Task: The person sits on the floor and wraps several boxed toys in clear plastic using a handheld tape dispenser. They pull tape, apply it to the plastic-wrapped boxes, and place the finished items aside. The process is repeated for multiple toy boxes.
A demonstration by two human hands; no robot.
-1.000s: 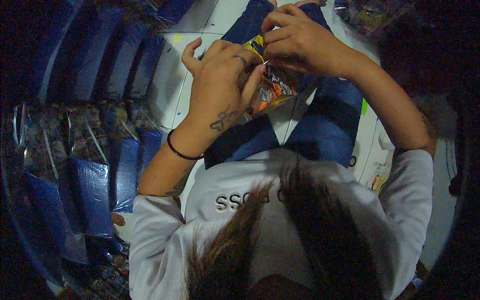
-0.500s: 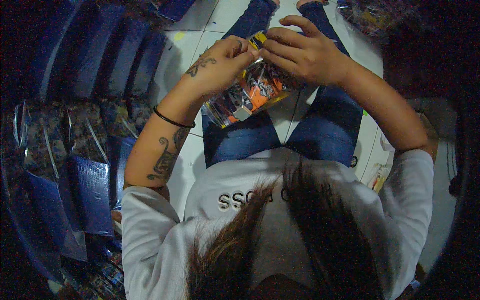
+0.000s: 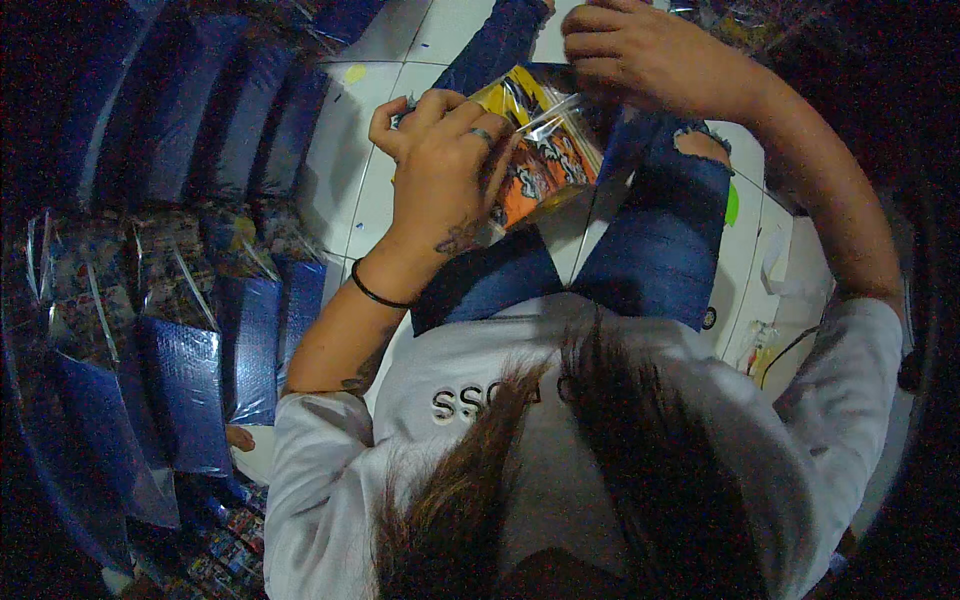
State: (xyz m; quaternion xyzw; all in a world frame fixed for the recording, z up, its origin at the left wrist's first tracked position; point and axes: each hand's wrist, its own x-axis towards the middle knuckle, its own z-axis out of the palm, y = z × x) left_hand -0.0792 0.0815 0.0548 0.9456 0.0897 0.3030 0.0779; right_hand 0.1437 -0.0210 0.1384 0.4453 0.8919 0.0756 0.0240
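A clear-wrapped package (image 3: 545,170) with yellow and orange printing lies tilted above my thighs, with shiny pale creases across its wrapping. My left hand (image 3: 440,165) grips its left side, thumb along the printed face and little finger sticking out to the left. The other fingertips are hidden. At the package's upper right is my right hand (image 3: 640,55), its fingers curled; whatever they hold, if anything, is out of sight. A dark blue surface shows below that hand, beside the package's right edge.
Rows of blue plastic-wrapped bundles (image 3: 185,390) stand at my left. My jeans-clad legs (image 3: 650,250) stretch out over white floor tiles (image 3: 380,210). A small clear packet (image 3: 762,340) lies at my right. More wrapped items (image 3: 750,25) sit at the far right.
My hands, close together at the package's top before, are now apart. The right hand has moved up and right; the left has turned and shifted down along the package's left side.
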